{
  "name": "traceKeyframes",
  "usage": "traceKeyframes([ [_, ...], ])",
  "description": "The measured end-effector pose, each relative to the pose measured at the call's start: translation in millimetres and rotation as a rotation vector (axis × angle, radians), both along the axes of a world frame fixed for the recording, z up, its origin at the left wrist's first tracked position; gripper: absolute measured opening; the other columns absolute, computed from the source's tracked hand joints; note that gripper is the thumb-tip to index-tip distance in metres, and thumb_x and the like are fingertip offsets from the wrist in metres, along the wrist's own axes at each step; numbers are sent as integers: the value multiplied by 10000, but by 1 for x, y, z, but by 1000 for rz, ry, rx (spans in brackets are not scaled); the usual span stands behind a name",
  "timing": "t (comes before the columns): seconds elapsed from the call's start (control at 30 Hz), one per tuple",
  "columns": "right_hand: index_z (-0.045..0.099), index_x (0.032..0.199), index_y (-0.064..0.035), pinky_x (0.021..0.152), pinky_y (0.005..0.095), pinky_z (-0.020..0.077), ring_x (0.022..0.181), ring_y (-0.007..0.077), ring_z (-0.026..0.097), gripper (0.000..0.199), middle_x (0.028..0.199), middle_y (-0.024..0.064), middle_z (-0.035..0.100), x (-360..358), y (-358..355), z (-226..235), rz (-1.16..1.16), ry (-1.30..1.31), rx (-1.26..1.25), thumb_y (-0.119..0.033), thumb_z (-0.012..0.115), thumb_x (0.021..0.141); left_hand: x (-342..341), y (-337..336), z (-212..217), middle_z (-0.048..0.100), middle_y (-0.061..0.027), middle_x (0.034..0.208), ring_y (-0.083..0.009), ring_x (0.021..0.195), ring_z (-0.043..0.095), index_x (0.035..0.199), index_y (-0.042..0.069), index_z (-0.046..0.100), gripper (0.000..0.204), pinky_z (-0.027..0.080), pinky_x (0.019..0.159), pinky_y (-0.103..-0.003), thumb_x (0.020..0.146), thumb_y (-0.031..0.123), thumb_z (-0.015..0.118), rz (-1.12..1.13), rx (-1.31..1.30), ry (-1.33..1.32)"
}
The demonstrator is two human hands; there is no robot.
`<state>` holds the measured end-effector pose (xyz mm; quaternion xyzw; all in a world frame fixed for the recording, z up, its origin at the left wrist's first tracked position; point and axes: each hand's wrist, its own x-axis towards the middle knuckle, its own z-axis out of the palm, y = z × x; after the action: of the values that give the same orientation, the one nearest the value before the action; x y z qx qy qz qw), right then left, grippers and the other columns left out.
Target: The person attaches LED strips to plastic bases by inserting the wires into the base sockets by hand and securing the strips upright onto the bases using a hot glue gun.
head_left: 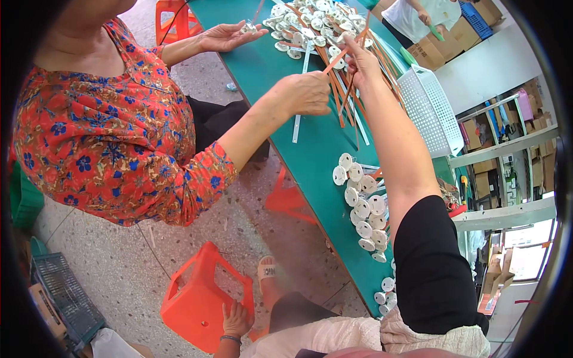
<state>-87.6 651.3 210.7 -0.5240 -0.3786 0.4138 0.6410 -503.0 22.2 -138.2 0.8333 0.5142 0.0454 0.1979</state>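
Right hand: fingers pinch flat orange-brown strip, maybe to steady it | Left hand: fingers spread on orange plastic stool, maybe to lean

Two co-workers, one green table, one white perforated basket and one blue crate show, with at least three red-orange stools. White discs number dozens; orange-brown strips overlap beyond counting.
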Motion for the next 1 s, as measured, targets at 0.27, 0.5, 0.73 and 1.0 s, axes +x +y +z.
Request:
traceKeyframes([
  [0.27, 585, 915, -7, 560, 228, 440, 592, 111, 569, 317, 704, 32, 621, 15, 5, 42, 8, -305, 111, -93, 827, 729, 1, 3, 3, 598, -148, 1131, -335, 1276, 449, 960, 75, 642, 374, 119, 1135, -644, 749, 384, 655, 4, -10, -5],
  [0.5, 635, 991, -74, 500, 218, 371, 571, 57, 498, 243, 707, -24, 584, 2, -67, 167, -75, -420, 319, -210, 763, 835, -2, 2, 7, 588, -153, 1134, -337, 1270, 446, 961, 49, 623, 378, 113, 1142, -637, 754, 365, 642, 14, -7, -39],
  [0.73, 631, 1130, -26, 570, 211, 391, 668, 84, 525, 293, 883, 25, 633, 30, -202, 268, 20, -818, 228, -232, 653, 922, -1, 5, 18, 596, -132, 1171, -321, 1306, 429, 1036, 35, 643, 419, 114, 1164, -599, 799, 379, 607, -30, 7, 28],
  [1.0, 580, 1109, -2, 744, 347, 463, 818, 242, 591, 256, 873, 132, 625, -19, -510, 309, 161, -1896, 117, -202, 606, 951, 5, 9, 11, 608, -148, 1176, -329, 1289, 447, 1043, 26, 644, 398, 145, 1170, -578, 841, 362, 572, -118, 167, 70],
])
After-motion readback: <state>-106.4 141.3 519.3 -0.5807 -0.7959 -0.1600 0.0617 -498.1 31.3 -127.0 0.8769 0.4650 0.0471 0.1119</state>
